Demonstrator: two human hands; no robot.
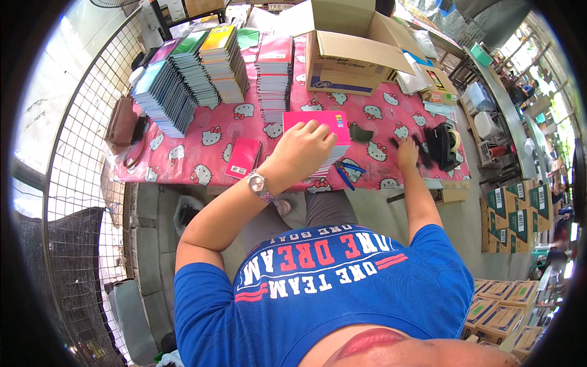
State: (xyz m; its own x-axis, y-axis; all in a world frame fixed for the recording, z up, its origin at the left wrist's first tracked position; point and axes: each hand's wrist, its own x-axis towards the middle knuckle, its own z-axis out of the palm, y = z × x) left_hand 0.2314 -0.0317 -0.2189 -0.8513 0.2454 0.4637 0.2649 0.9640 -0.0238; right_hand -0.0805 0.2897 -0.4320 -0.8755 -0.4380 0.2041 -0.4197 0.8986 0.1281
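Observation:
My left hand (306,150), with a watch at its wrist, lies with bent fingers on top of a stack of pink-covered notebooks (338,122). Out to the right, my right hand (407,151) is down at the table beside small dark items (423,156). Its fingers are drawn together at something dark that I cannot make out. Between my hands are blue-handled pliers (346,174) and a dark green piece (361,134). A single pink spiral notebook (244,157) lies flat left of my left wrist.
Tall stacks of spiral notebooks (164,98) stand at the back left, and a pink-topped stack (274,73) stands nearer the middle. An open cardboard box (342,64) sits behind my hands. A black tape dispenser (441,147) stands at the right edge of the pink patterned tablecloth (202,156).

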